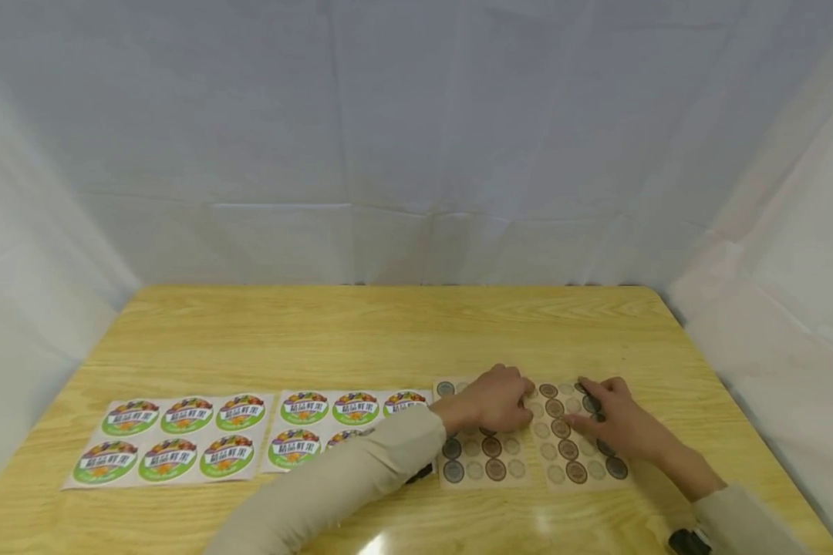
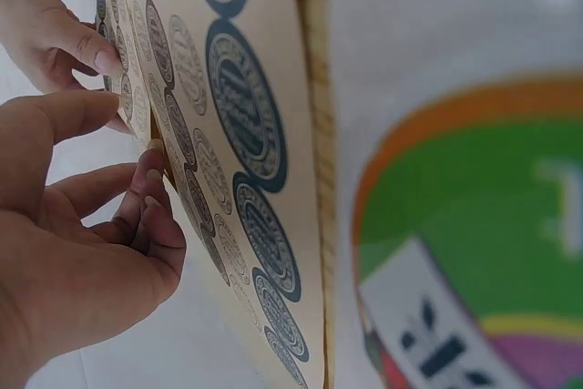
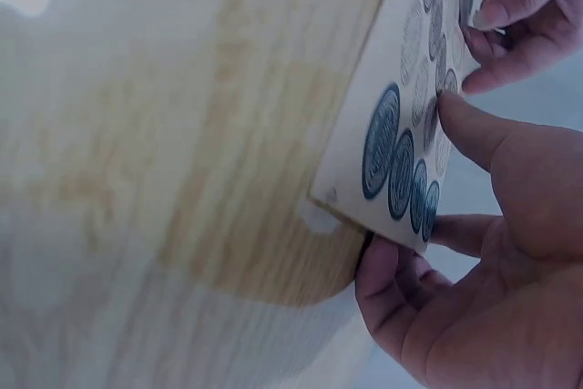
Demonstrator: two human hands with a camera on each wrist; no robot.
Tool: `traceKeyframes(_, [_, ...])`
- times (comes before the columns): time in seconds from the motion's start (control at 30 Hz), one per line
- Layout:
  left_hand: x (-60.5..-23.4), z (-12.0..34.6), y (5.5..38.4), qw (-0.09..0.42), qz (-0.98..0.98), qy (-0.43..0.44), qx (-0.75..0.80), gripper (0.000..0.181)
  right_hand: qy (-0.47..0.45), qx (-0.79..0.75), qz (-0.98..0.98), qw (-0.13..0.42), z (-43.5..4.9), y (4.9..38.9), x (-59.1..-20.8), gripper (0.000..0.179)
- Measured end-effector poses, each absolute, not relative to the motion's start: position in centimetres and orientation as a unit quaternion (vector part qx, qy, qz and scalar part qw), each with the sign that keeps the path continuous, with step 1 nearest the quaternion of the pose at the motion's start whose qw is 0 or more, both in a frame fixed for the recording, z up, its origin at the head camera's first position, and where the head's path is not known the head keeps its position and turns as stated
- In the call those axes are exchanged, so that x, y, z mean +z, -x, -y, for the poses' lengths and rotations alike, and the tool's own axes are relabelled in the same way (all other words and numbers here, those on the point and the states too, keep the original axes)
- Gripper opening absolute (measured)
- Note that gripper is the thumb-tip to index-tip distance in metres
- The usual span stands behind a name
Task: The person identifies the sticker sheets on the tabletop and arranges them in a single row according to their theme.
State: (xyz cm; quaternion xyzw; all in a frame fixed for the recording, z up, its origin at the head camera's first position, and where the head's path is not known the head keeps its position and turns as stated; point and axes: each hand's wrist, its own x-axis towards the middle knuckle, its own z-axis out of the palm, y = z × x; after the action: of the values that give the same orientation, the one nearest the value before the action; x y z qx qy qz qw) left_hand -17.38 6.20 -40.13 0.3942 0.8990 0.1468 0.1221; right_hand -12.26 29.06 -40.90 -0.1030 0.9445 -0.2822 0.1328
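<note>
In the head view my left hand (image 1: 496, 399) lies over a tan sheet of round stickers (image 1: 472, 476). Its fingertips touch down around the seam with a second tan sticker sheet (image 1: 557, 476). The left wrist view shows the left hand's fingers (image 2: 77, 189) loosely bent, thumb and fingertips apart. On the second sheet, my right hand (image 1: 618, 420) holds the outer side. In the right wrist view, the right hand (image 3: 492, 261) has its thumb on the printed face and fingers curled at the edge of that tan sheet (image 3: 351, 193). Both sheets carry dark blue, brown and pale round stickers.
Two white sheets of green fruit stickers lie to the left, one at the far left (image 1: 168, 478) and one nearer (image 1: 271, 408), partly covered by my left sleeve (image 1: 340, 482). They rest on a wooden table (image 1: 361, 331) with white sheeting (image 1: 403, 154) behind it.
</note>
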Motion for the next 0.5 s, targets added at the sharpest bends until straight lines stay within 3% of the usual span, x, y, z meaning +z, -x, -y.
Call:
traceKeyframes(0.2, [-40.0, -6.0, 17.1, 0.115, -0.902, -0.393, 0.138, 0.025, 0.092, -0.249, -0.959, 0.097, -28.3, 12.0, -41.4, 0.084])
traceKeyframes(0.5, [-40.0, -5.9, 16.9, 0.107, -0.908, -0.387, 0.12, 0.034, 0.063, -0.203, -0.973, 0.087, -27.4, 11.9, -41.7, 0.082])
